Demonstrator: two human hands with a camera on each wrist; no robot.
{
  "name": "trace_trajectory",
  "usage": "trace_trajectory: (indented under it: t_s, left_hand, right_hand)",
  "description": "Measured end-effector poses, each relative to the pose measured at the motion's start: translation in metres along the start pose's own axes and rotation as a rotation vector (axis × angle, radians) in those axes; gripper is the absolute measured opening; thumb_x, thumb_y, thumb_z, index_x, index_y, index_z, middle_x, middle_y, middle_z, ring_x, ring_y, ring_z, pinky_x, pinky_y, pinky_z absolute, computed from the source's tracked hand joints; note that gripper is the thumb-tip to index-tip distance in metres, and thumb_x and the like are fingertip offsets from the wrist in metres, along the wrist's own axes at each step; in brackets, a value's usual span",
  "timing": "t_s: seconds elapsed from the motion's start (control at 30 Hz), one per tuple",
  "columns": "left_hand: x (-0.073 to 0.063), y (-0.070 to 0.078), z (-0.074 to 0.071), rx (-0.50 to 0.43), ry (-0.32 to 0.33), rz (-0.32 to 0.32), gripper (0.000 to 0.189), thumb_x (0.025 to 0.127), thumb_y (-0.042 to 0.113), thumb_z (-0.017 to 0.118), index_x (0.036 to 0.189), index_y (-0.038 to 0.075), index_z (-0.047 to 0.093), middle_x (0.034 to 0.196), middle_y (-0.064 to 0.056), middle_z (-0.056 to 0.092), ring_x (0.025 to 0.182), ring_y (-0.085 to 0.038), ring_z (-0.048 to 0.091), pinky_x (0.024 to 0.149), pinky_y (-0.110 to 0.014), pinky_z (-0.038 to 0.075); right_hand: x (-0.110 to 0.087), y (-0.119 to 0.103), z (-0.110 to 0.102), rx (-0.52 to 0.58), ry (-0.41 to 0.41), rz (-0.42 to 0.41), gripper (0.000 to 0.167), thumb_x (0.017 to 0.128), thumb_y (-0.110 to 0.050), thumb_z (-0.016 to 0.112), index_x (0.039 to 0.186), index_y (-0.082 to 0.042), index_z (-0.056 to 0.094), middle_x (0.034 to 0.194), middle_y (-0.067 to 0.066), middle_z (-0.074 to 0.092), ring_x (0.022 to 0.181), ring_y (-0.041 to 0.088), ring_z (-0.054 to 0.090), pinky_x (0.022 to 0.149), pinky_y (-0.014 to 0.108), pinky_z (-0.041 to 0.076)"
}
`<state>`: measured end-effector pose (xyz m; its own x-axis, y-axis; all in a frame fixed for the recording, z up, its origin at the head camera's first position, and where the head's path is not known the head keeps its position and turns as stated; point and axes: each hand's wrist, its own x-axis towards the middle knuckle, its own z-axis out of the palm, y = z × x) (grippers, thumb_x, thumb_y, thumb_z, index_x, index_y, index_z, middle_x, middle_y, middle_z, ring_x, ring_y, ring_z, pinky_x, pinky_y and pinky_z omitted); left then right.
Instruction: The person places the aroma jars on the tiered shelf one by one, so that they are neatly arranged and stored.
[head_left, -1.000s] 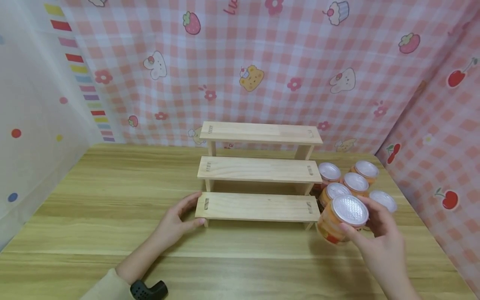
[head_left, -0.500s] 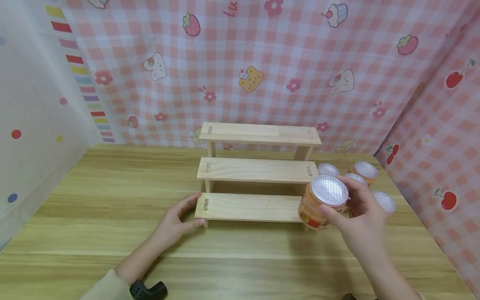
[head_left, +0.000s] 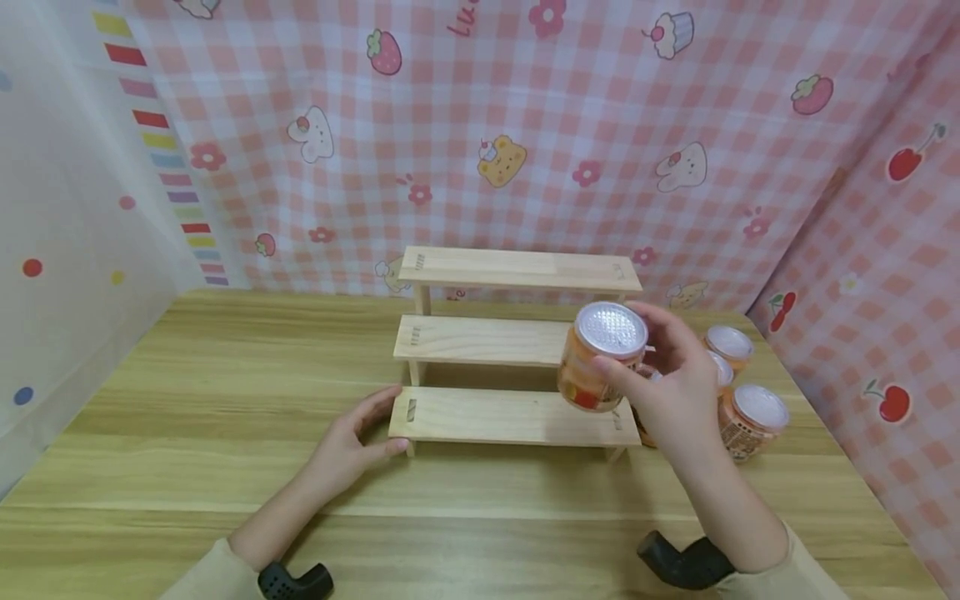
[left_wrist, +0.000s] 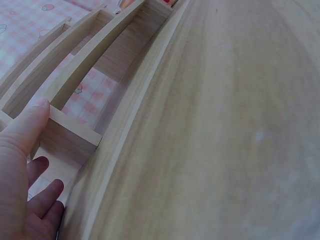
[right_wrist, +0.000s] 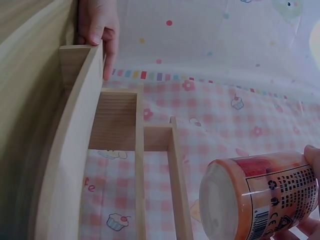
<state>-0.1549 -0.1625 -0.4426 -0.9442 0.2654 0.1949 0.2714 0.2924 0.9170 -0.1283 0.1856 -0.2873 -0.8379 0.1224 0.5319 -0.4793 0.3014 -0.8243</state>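
Observation:
A pale wooden three-tier display stand [head_left: 495,417] sits mid-table. My left hand [head_left: 348,442] holds the left end of its lowest step, thumb at the front corner and fingers toward the back. In the left wrist view, the thumb [left_wrist: 27,122] lies on the step's corner and other fingers hang beside the end panel. My right hand [head_left: 678,387] grips a jar [head_left: 588,375] with a ridged silvery lid and orange contents, upright above the right part of the lowest step. Its label with printed text and a barcode shows in the right wrist view, where the jar [right_wrist: 265,195] is clear of the stand.
Several similar jars stand right of the stand, including one nearer the front [head_left: 753,425] and one farther back [head_left: 729,346]; my right hand partly hides others. A pink checked cloth [head_left: 337,83] backs the wood-grain table [head_left: 225,375].
My right hand has carried the jar left and upward, from beside the other jars to over the lowest step. The left hand stays at the stand's left end.

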Motion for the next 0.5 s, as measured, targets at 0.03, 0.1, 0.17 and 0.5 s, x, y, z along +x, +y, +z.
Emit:
trace_trajectory:
  t_s: [0.03, 0.1, 0.17, 0.5]
  left_hand:
    - [0.0, 0.0, 0.0, 0.0, -0.001, 0.001, 0.072, 0.079, 0.018, 0.079, 0.142, 0.01, 0.045, 0.136, -0.014, 0.052, 0.127, -0.03, 0.045, 0.106, -0.051, 0.03]
    - [0.0, 0.0, 0.0, 0.0, -0.002, 0.003, 0.072, 0.08, 0.018, 0.079, 0.142, 0.009, 0.045, 0.136, -0.014, 0.052, 0.127, -0.03, 0.045, 0.106, -0.051, 0.03]
    - [0.0, 0.0, 0.0, -0.001, -0.004, 0.003, 0.072, 0.08, 0.018, 0.079, 0.142, 0.008, 0.045, 0.136, -0.014, 0.052, 0.127, -0.03, 0.045, 0.106, -0.051, 0.03]
    - [0.001, 0.0, 0.0, 0.005, -0.005, -0.003, 0.071, 0.081, 0.02, 0.079, 0.142, 0.009, 0.045, 0.136, -0.015, 0.052, 0.127, -0.031, 0.045, 0.105, -0.053, 0.03]
  right_hand:
    - [0.003, -0.001, 0.003, 0.012, -0.006, -0.01, 0.053, 0.072, 0.008, 0.079, 0.121, -0.001, 0.06, 0.102, 0.001, 0.065, 0.09, 0.019, 0.058, 0.071, 0.023, 0.046]
    - [0.01, -0.003, 0.008, 0.026, -0.017, -0.032, 0.052, 0.073, 0.006, 0.079, 0.121, -0.001, 0.061, 0.102, 0.002, 0.066, 0.091, 0.019, 0.058, 0.073, 0.024, 0.047]
    - [0.016, -0.005, 0.014, 0.024, -0.022, -0.057, 0.05, 0.074, 0.003, 0.08, 0.12, -0.001, 0.061, 0.102, 0.001, 0.066, 0.093, 0.018, 0.059, 0.076, 0.026, 0.047]
    - [0.053, -0.02, 0.044, 0.069, -0.028, -0.099, 0.048, 0.076, -0.009, 0.082, 0.119, -0.003, 0.062, 0.099, 0.005, 0.065, 0.087, 0.018, 0.057, 0.069, 0.027, 0.047]
